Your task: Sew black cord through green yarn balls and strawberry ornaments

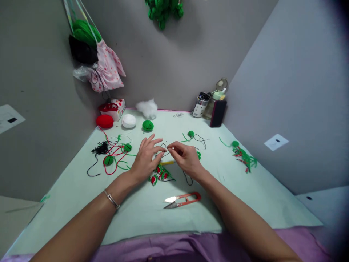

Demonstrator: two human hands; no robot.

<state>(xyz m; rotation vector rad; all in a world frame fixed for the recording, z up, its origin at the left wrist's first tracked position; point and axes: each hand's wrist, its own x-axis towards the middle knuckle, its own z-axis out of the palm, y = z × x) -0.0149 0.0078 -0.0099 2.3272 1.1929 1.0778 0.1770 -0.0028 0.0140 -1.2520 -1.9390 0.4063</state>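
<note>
Black yarn (163, 145) runs in a small loop between my two hands above the table. My left hand (145, 158) has thumb and index finger close together at the yarn, its other fingers stretched out. With thumb and index finger, my right hand (187, 158) pinches the yarn's other side. Small green crochet pieces with red and white centres (159, 175) lie just below my left hand. Between the hands shows a yellow stick-like tool (167, 163), partly hidden. Orange-handled thread snips (185, 199) rest nearer to me, blades pointing left.
Red (104, 121), white (128, 121) and green yarn balls (147, 126) stand at the back left, near white stuffing (148, 108). Tangled yarn (114, 156) lies left, green and red scraps (245, 158) right. A phone (218, 114) leans at the back right.
</note>
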